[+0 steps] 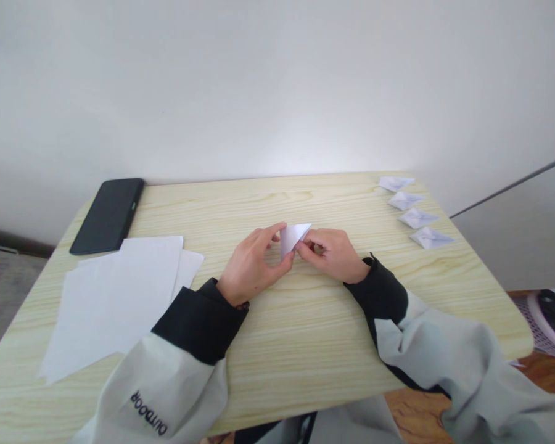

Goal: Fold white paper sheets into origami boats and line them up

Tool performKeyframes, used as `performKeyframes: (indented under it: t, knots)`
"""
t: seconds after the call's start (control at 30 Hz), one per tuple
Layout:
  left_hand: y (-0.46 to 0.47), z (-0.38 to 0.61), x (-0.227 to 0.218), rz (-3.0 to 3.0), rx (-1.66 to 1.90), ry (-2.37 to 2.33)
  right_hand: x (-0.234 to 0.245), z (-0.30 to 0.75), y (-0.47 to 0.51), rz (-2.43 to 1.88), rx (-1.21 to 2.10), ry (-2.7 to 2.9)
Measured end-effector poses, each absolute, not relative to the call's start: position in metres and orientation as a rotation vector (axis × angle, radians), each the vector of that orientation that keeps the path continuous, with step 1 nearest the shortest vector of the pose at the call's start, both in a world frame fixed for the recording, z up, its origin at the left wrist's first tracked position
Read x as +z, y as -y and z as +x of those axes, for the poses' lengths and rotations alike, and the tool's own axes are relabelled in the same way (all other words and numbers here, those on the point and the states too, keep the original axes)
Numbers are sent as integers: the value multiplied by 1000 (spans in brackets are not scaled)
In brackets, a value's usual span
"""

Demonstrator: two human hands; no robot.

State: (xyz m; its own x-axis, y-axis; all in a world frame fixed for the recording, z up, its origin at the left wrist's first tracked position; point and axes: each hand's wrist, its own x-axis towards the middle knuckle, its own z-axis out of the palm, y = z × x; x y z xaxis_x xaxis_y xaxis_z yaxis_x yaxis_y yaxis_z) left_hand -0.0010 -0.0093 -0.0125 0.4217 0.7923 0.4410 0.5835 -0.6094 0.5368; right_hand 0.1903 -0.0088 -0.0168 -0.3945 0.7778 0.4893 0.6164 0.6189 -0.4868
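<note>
Pinching folded paper (293,238), two-handed, left sleeve (180,385) reading "OUTDOOR"

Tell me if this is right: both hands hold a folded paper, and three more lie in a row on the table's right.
Wrong count: the head view shows four folded papers in that row, not three. The rest stands.

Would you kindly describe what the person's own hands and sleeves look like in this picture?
The left hand and right hand wear no gloves. The left sleeve and right sleeve are loose and light grey, each ending in a wide black cuff. Dark lettering on the left sleeve reads "OUTDOOR", upside down in this view.
</note>
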Motion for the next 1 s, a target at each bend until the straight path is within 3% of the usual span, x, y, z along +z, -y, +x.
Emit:
performKeyframes:
  t: [0.33,0.67,1.0]
  knots:
    - [9,8,-11,2174,971,-1316,-14,179,11,-1127,-7,2103]
    - [7,9,-13,1612,1018,-1227,-16,176,14,-1216,256,2001]
    - [5,5,-9,1283,1059,-884,-19,180,12,-1011,131,1947]
